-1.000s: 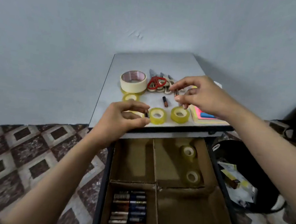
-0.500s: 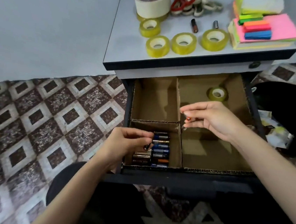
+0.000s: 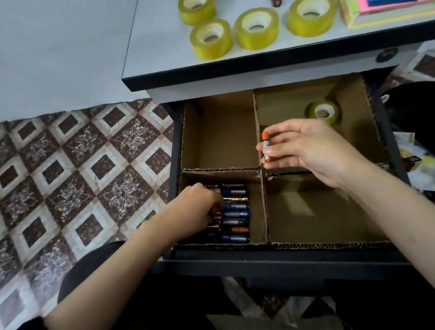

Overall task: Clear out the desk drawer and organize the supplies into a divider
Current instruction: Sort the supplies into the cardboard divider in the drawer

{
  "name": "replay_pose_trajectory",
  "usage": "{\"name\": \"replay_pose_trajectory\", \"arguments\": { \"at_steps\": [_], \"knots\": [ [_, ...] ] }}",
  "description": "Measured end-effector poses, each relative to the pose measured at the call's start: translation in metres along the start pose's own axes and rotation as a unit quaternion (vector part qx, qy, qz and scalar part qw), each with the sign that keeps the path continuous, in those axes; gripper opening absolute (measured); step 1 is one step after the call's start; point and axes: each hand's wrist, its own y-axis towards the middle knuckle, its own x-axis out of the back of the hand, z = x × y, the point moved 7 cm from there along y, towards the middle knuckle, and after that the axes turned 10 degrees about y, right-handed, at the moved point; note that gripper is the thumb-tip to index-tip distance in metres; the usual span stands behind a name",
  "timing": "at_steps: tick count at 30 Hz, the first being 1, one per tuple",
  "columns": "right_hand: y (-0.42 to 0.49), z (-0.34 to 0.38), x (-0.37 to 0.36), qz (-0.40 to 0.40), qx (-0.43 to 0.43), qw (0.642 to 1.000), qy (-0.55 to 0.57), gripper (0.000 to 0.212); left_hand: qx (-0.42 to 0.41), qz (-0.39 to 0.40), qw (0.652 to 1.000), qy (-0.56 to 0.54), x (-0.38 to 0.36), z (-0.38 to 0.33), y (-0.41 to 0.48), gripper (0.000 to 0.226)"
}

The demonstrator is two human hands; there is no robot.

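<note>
A four-compartment cardboard divider (image 3: 224, 170) fills the open drawer (image 3: 281, 261). Batteries (image 3: 235, 215) lie side by side in its near-left compartment; one yellow tape roll (image 3: 323, 112) lies flat far-right. The right hand (image 3: 317, 151) pinches an orange-and-grey battery (image 3: 265, 144) upright over the middle.

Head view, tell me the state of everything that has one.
drawer, pulled open
batteries, lying side by side in near-left compartment
left hand, resting on them, grip hidden
right hand, pinching orange battery
tape roll, flat in far-right compartment
desk tape rolls, flat, hole up

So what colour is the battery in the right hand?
The small cylindrical battery is orange with a pale grey middle; head view.
</note>
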Motion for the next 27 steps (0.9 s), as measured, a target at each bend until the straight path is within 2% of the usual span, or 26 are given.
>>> {"name": "replay_pose_trajectory", "arguments": {
  "at_steps": [3, 11, 13, 16, 18, 20, 22, 23, 27],
  "knots": [
    [0.001, -0.001, -0.001, -0.008, 0.011, 1.000, -0.002, 0.027, 0.000, 0.000, 1.000, -0.002, 0.001, 0.000, 0.000, 0.028],
    [0.004, -0.003, 0.001, -0.024, 0.038, 0.999, -0.012, 0.018, 0.011, -0.006, 0.989, 0.147, -0.005, -0.006, 0.001, 0.029],
    [0.004, -0.005, 0.001, -0.025, 0.034, 0.999, -0.014, 0.016, 0.003, -0.003, 0.990, 0.140, -0.005, -0.008, -0.002, 0.027],
    [0.004, -0.006, 0.002, -0.018, 0.025, 0.999, -0.026, 0.016, -0.051, -0.035, 0.998, 0.013, 0.019, -0.009, -0.012, 0.020],
    [0.003, -0.006, 0.000, -0.001, 0.024, 0.998, -0.050, 0.017, -0.070, -0.122, 0.981, -0.130, 0.061, -0.001, -0.021, 0.012],
    [0.001, -0.008, -0.008, 0.026, 0.025, 0.995, -0.090, 0.018, -0.047, -0.238, 0.919, -0.311, 0.095, 0.024, -0.029, 0.007],
    [-0.005, -0.009, -0.012, 0.046, 0.027, 0.989, -0.135, 0.019, -0.026, -0.296, 0.855, -0.426, 0.102, 0.044, -0.026, 0.009],
    [-0.010, -0.008, -0.016, 0.055, 0.031, 0.985, -0.163, 0.019, -0.019, -0.307, 0.847, -0.434, 0.100, 0.050, -0.024, 0.010],
    [-0.029, -0.023, -0.036, 0.105, -0.004, 0.956, -0.275, 0.014, -0.017, -0.262, 0.867, -0.424, 0.084, 0.063, -0.006, 0.013]
  ]
}}
